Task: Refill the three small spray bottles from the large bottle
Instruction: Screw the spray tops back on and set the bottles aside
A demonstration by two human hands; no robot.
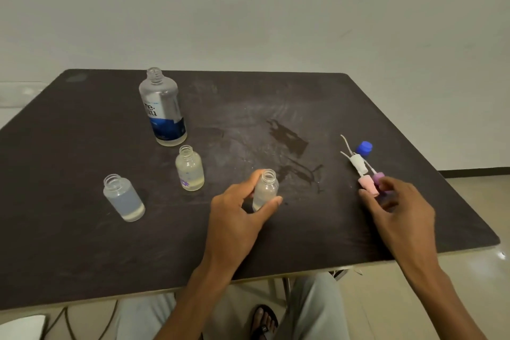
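The large clear bottle (163, 109) with a blue label stands uncapped at the back left of the dark table (82, 243). Three small clear bottles stand open-necked: one at the left (123, 197), one in the middle (190, 168), and one (265, 189) that my left hand (237, 215) grips around its body. My right hand (397, 210) rests at the right with its fingertips on a pink spray cap (367, 185) and a purple spray cap (378, 177); whether it grips either is unclear. A white spray cap (358, 163) with a dip tube lies just behind them.
A blue screw cap (364, 148) lies at the right behind the spray caps. Wet spill marks (292, 141) darken the table's middle. The table's near edge runs above my knees, and the right corner (494, 240) is close to my right arm.
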